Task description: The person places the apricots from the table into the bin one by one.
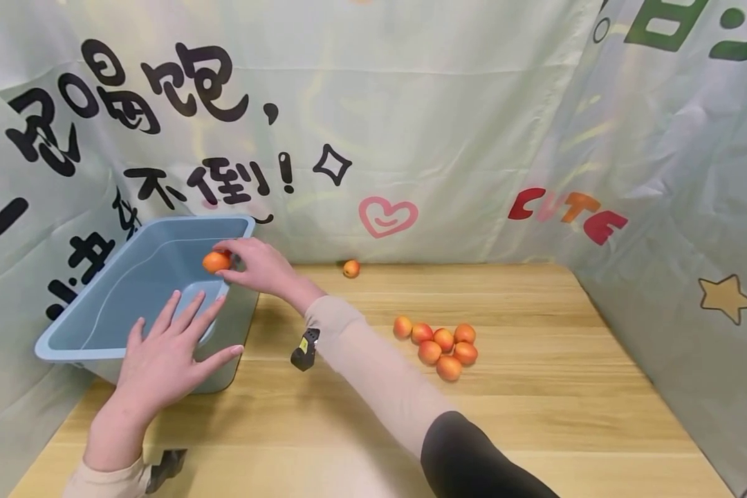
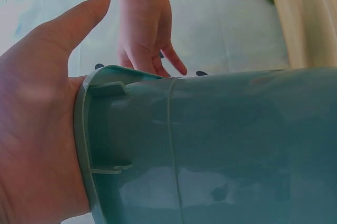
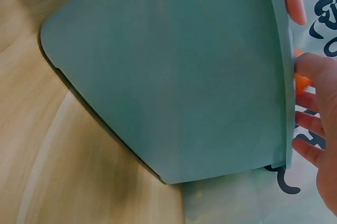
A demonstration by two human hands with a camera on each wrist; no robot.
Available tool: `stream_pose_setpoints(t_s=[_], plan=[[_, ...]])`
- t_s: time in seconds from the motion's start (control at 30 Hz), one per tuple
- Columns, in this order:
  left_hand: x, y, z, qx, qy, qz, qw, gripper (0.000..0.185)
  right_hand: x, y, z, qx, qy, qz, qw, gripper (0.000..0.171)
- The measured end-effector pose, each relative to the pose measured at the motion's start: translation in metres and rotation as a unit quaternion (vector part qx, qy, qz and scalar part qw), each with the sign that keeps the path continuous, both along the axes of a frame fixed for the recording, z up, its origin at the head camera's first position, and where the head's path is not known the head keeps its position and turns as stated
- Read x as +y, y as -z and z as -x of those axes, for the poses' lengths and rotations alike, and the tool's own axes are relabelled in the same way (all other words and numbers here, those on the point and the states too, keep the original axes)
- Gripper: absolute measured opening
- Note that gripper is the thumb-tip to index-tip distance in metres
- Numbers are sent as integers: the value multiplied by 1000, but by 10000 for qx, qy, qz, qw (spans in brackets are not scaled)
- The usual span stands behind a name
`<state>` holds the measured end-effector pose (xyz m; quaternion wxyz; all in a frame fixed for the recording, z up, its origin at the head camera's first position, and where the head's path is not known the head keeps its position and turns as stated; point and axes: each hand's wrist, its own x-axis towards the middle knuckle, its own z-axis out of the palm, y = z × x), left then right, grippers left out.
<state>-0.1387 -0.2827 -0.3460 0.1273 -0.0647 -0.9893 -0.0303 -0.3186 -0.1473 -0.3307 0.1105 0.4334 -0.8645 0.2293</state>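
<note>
Right hand [image 1: 258, 266] of mine, at centre left of the head view, pinches a small orange fruit [image 1: 216, 261] between thumb and fingertips, holding it over the inner far corner of the blue-grey plastic tub [image 1: 87, 330]; the fruit is close to round, its slightly longer axis running left to right across the frame. Left hand [image 1: 164, 360], at lower left, lies flat on the tub's near rim with fingers spread and straight, gripping nothing; my left wrist view shows the palm [image 2: 37, 145] pressed against the rim's corner. The tub sits on the wooden table [image 1: 535, 429], tipped up on one side, its long axis running from lower left towards upper centre of the frame. A cluster of seven more fruits [image 1: 442, 346] lies just right of centre, well apart from the tub, and one single fruit [image 1: 351, 268] rests by the printed cloth backdrop [image 1: 448, 124] at the table's far edge
</note>
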Motion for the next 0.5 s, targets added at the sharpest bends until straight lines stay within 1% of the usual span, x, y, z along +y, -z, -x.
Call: stream_pose_setpoints(t_s=[0.13,0.3,0.5], plan=[[0,0,0,7,6,34,10000,89,0,3,0,28,1,9,10000,47],[1,-1,-1,-22,-3,50,10000,89,5,9,-1,55,-23,209,9998,46],[1,-1,-1,-19,-9,17,10000,89,17,16,-1,138,159,336,9992,46]])
